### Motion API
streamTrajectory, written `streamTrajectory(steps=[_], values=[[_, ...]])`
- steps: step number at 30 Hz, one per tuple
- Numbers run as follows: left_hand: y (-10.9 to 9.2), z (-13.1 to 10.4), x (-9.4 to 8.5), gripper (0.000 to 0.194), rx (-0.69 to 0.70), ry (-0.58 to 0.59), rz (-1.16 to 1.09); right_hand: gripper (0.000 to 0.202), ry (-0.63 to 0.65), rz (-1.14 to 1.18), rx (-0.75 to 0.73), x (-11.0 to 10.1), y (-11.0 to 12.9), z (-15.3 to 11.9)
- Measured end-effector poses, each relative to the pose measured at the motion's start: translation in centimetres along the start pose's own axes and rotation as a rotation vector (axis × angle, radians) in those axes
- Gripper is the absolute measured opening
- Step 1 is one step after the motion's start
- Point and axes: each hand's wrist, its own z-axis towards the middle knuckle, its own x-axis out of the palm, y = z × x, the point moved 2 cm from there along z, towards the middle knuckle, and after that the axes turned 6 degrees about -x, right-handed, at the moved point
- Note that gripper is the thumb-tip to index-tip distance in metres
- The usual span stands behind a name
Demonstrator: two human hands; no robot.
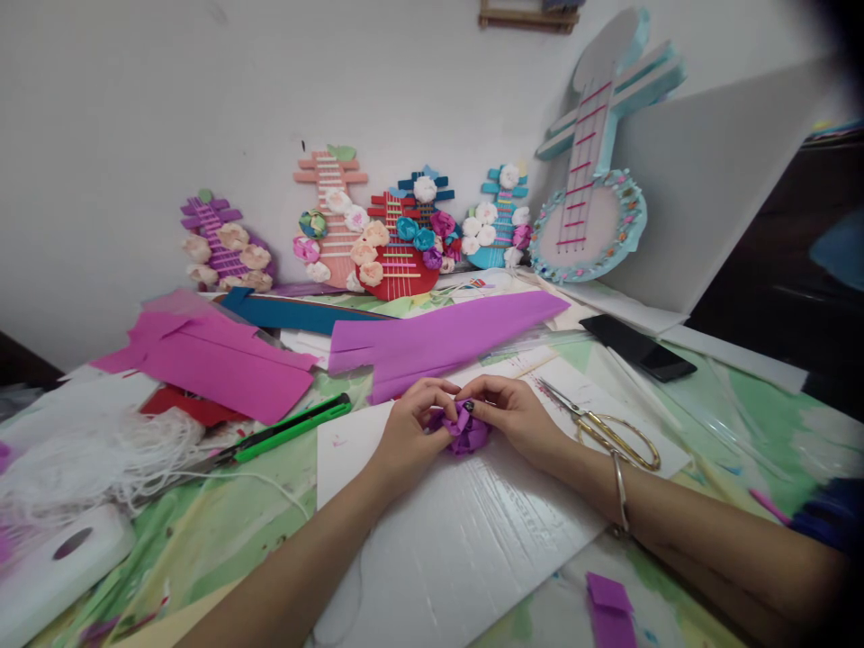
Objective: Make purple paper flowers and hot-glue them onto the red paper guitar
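Bunch (472, 438): purple, partly hidden in the grip, near board's (486, 540) far edge
Board: cut off at near corner, showing white from bunch to near-right edge
Scissors (584, 416): lying near right corner
Left hand (417, 421): curled, pinching bunch
Right hand (513, 416): angled inward, holding bunch narrowly between thumb and fingers

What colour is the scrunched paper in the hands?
Purple. The scrunched paper shows best in the head view.

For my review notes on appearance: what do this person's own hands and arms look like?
The left hand and right hand are ungloved, and no sleeves show. A thin, silver-coloured bracelet circles the right wrist; none shows on the left. The right thumbnail looks dark, possibly polished.
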Motion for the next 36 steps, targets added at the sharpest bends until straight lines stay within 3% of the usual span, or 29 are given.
streamTrajectory(steps=[10, 14, 16, 18, 27, 36], values=[[-0.39, -0.24, 0.17, 0.017, 0.061, -0.002, 0.088, 0.017, -0.039, -0.014, 0.061, 0.05, -0.15, -0.16], [-0.23, -0.16, 0.11, 0.013, 0.030, -0.033, 0.051, 0.009, -0.034, 0.037, 0.057, 0.04, -0.06, -0.20], [-0.10, -0.11, 0.04, 0.011, 0.010, -0.043, 0.020, 0.015, -0.004, 0.083, 0.054, 0.05, -0.03, -0.21], [-0.01, -0.07, -0.01, 0.010, -0.002, -0.046, 0.002, 0.021, 0.005, 0.091, 0.043, 0.03, 0.03, -0.19], [0.16, -0.02, 0.08, 0.011, 0.004, -0.021, 0.000, 0.012, -0.035, -0.059, -0.054, 0.10, 0.20, -0.14], [-0.03, 0.24, 0.12, 0.030, -0.131, -0.025, -0.224, 0.017, -0.016, -0.111, -0.099, 0.26, 0.41, -0.54]])
